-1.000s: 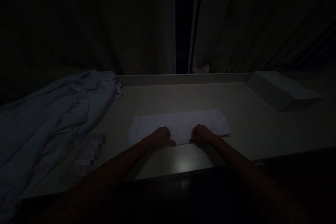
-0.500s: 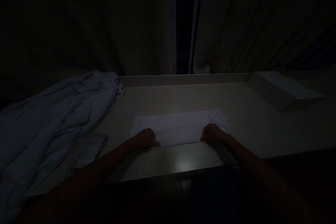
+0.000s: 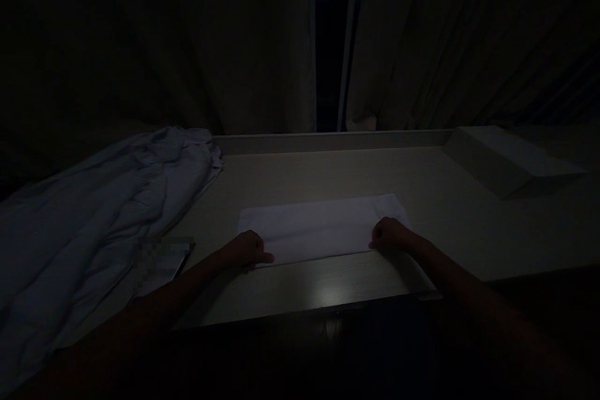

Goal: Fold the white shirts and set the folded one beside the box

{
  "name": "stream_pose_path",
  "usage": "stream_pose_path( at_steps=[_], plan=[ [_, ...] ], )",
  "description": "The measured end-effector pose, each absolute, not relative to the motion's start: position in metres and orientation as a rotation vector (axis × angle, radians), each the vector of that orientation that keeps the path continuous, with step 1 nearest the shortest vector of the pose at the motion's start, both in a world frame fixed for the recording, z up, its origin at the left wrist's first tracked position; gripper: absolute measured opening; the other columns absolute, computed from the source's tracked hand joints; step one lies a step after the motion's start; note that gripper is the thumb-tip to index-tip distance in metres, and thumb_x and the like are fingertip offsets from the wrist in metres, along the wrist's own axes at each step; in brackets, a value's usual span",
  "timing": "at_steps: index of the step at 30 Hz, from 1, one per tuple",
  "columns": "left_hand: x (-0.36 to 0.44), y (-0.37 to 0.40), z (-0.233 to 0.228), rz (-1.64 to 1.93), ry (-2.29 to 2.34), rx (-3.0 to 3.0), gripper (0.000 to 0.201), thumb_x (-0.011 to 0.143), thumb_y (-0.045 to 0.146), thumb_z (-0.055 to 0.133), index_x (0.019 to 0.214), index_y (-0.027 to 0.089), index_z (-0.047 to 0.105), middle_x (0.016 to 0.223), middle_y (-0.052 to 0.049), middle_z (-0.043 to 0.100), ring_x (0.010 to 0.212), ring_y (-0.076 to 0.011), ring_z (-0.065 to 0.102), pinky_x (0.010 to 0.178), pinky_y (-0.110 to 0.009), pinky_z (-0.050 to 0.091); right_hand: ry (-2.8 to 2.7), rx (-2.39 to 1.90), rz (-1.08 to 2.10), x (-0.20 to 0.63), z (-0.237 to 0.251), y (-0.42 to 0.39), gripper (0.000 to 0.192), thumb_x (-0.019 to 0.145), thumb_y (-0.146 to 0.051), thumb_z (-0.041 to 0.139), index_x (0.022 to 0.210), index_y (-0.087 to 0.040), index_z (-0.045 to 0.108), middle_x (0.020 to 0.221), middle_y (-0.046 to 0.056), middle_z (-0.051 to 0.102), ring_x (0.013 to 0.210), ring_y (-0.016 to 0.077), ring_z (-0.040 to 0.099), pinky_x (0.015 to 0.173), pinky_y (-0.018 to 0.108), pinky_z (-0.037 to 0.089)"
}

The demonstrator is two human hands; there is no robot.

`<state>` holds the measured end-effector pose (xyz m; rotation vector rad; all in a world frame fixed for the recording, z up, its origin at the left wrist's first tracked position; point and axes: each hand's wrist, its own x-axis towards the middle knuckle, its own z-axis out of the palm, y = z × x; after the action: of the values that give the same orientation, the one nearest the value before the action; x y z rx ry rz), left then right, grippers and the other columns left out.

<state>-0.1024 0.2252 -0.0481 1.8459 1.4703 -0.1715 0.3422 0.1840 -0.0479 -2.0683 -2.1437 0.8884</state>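
A white cloth [image 3: 323, 225], folded into a long flat strip, lies across the middle of the pale table [image 3: 328, 169]. My left hand [image 3: 247, 248] rests on its near left corner with the fingers curled down onto the fabric. My right hand [image 3: 389, 232] presses the near right corner the same way. Both hands touch the cloth's near edge; in this dim light I cannot tell whether they pinch it or only press on it.
A crumpled pale garment [image 3: 94, 212] covers the table's left side. A light box [image 3: 506, 159] sits at the back right. A small flat item [image 3: 162, 256] lies by my left forearm. Closed curtains [image 3: 262, 44] hang behind the table's raised back edge [image 3: 328, 139].
My hands have slid apart along the cloth's near edge, from close together at its middle out to its two near corners. The cloth lies a little flatter.
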Motion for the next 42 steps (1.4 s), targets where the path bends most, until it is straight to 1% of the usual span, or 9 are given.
stream_pose_path(
  at_steps=[10,14,20,27,32,39,42],
  plan=[
    [-0.101,0.231,-0.051,-0.199,1.436,1.818,0.054,0.059,0.070,0.067,0.055,0.018,0.052,0.049,-0.003,0.061,0.042,-0.0142,0.056,0.044,-0.024,0.039,-2.102,-2.222,0.826,0.400,-0.042,0.184,0.021,0.059,-0.039,0.079,0.062,-0.020,0.072,0.064,0.002,0.068,0.064,0.0152,0.063,0.058,0.023,0.040],
    [-0.102,0.234,-0.054,-0.219,1.439,1.798,0.054,0.059,0.070,0.067,0.057,0.018,0.053,0.050,-0.003,0.062,0.043,-0.0156,0.057,0.045,-0.025,0.040,-1.973,-2.272,0.839,0.427,-0.049,0.177,0.025,0.061,-0.043,0.077,0.060,-0.019,0.071,0.063,0.004,0.068,0.062,0.0161,0.062,0.055,0.024,0.040],
    [-0.102,0.235,-0.050,-0.262,1.407,1.788,0.054,0.060,0.071,0.065,0.056,0.018,0.051,0.049,-0.002,0.061,0.042,-0.0144,0.056,0.045,-0.024,0.039,-1.804,-2.311,0.825,0.448,-0.062,0.168,0.030,0.061,-0.047,0.077,0.061,-0.018,0.070,0.062,0.004,0.068,0.059,0.0162,0.062,0.053,0.024,0.040],
    [-0.102,0.236,-0.052,-0.233,1.410,1.781,0.055,0.059,0.072,0.066,0.058,0.019,0.051,0.049,-0.002,0.061,0.042,-0.0145,0.055,0.044,-0.024,0.039,-1.803,-2.316,0.822,0.450,-0.065,0.168,0.028,0.063,-0.045,0.076,0.065,-0.017,0.071,0.066,0.005,0.069,0.061,0.0155,0.062,0.054,0.024,0.040],
    [-0.103,0.237,-0.053,-0.232,1.392,1.793,0.055,0.060,0.071,0.066,0.057,0.018,0.052,0.050,-0.004,0.062,0.041,-0.0151,0.056,0.043,-0.025,0.040,-1.835,-2.319,0.771,0.446,-0.066,0.166,0.029,0.069,-0.045,0.074,0.066,-0.017,0.070,0.067,0.005,0.069,0.061,0.0153,0.062,0.054,0.023,0.040],
    [-0.099,0.234,-0.050,-0.228,1.399,1.841,0.054,0.062,0.070,0.064,0.054,0.018,0.052,0.048,-0.003,0.060,0.041,-0.0149,0.055,0.047,-0.026,0.041,-1.927,-2.388,0.578,0.421,-0.042,0.155,0.016,0.074,-0.032,0.072,0.075,-0.016,0.071,0.080,0.008,0.072,0.069,0.0160,0.064,0.059,0.023,0.041],
    [-0.098,0.232,-0.044,-0.273,1.441,1.906,0.050,0.066,0.066,0.062,0.054,0.018,0.053,0.048,-0.003,0.059,0.044,-0.0149,0.055,0.051,-0.027,0.041,-1.952,-2.380,0.416,0.395,-0.028,0.156,0.015,0.079,-0.025,0.065,0.085,-0.013,0.071,0.090,0.013,0.071,0.080,0.0192,0.064,0.067,0.026,0.042]
  ],
)
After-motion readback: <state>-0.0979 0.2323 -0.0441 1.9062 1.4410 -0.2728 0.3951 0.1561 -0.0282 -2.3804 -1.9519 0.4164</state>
